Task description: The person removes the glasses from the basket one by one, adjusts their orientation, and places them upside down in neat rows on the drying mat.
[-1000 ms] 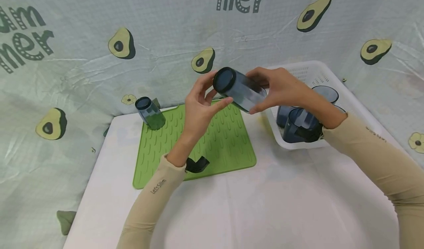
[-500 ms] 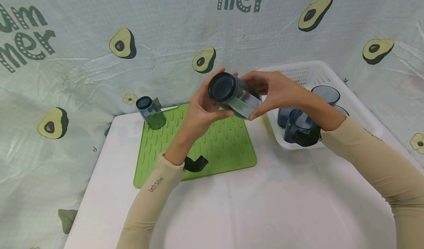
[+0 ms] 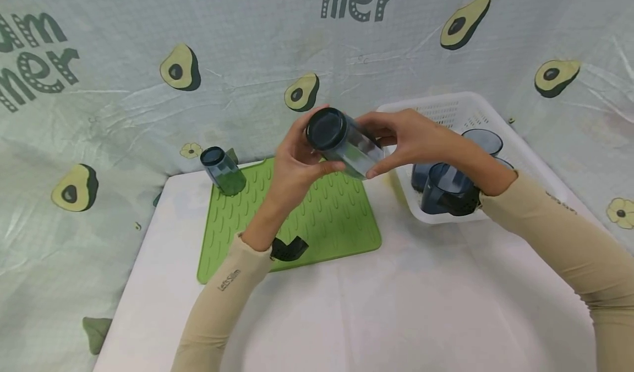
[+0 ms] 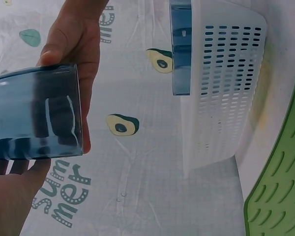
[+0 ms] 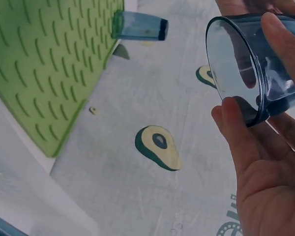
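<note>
A blue tinted drinking glass (image 3: pixel 358 151) is held in the air by both hands, tilted on its side. Its dark base points left and toward the head camera. My left hand (image 3: pixel 292 171) grips the base end, thumb below and fingers behind. The right hand (image 3: pixel 418 135) holds the rim end between thumb and fingers; the open rim shows in the right wrist view, where the glass (image 5: pixel 236 69) looks empty. A similar glass (image 3: pixel 224 173) stands base up on the green ridged mat (image 3: pixel 337 218), at its far left corner.
A white perforated basket (image 3: pixel 428 218) stands right of the mat, with several blue glasses (image 3: pixel 448 182) inside, partly hidden by the right forearm. Behind the table hangs a pale sheet (image 3: pixel 238 42) printed with avocados. White cloth (image 3: pixel 406 306) covers the table.
The held glass has shifted slightly left and down, and its base has turned more toward the head camera. Both hands move with it. The glass on the mat stays put.
</note>
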The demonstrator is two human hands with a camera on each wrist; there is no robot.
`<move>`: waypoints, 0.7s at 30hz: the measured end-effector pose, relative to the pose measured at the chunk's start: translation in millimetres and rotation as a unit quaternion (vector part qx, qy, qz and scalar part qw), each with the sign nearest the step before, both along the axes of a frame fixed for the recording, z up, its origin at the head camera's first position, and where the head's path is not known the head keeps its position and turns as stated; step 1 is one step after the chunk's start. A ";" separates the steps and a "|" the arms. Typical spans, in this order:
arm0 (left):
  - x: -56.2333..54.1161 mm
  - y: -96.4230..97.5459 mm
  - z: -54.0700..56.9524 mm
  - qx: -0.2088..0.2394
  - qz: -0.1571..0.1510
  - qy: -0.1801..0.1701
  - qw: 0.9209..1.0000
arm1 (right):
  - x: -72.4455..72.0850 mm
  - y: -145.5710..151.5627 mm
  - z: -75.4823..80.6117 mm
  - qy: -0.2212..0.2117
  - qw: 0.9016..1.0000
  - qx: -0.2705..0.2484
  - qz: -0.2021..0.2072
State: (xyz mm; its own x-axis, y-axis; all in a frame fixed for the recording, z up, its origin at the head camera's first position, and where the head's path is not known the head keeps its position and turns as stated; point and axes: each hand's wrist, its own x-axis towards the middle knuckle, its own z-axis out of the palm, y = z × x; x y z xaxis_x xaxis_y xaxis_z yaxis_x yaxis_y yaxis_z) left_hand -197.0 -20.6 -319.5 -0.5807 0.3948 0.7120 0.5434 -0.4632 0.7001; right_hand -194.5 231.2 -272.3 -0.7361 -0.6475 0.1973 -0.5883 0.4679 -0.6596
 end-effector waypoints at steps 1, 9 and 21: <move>0.1 -0.6 0.5 0.001 0.000 -0.002 1.000 | 0.3 -0.7 0.3 0.001 1.000 0.002 0.001; 3.9 -5.8 9.6 -0.036 -0.044 -0.030 0.998 | -1.2 0.8 -7.0 0.005 1.000 0.001 0.004; 7.8 -12.3 2.2 -0.071 -0.081 0.008 0.994 | -3.1 -1.7 -17.2 0.003 0.999 0.044 0.019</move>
State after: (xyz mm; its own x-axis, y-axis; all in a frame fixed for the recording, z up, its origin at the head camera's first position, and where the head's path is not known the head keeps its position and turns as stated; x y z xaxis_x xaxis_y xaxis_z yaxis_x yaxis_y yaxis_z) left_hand -189.2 -33.0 -317.3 -0.4896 0.5796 0.6514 0.4818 -0.4428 0.7562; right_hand -197.6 229.6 -289.5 -0.7091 -0.6906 0.1419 -0.6108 0.5012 -0.6130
